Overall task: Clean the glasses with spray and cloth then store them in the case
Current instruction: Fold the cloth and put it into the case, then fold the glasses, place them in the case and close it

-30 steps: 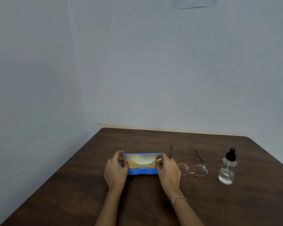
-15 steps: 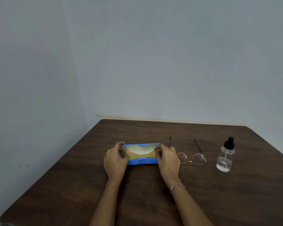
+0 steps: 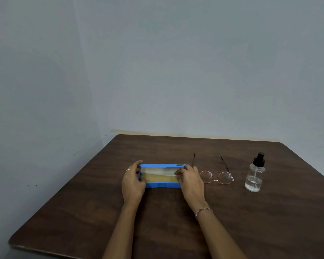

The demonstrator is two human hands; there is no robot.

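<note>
A blue glasses case (image 3: 162, 184) lies open on the brown table (image 3: 176, 221), its lid tipped back. A pale yellow cloth (image 3: 160, 174) lies inside it. My left hand (image 3: 132, 182) grips the case's left end. At the right end my right hand (image 3: 192, 181) holds the case, with its fingertips at the cloth's right edge. Round thin-framed glasses (image 3: 216, 176) lie on the table just right of my right hand, arms unfolded and pointing away from me. A clear spray bottle (image 3: 255, 175) with a black nozzle stands upright further right.
The table sits in a corner, with a wall along its far edge and another close on its left. Bare brown tabletop stretches in front of the case and behind it.
The case lid has tipped further back between my hands. The camera has tilted down a little, so everything sits slightly higher in view. Glasses and bottle have not moved.
</note>
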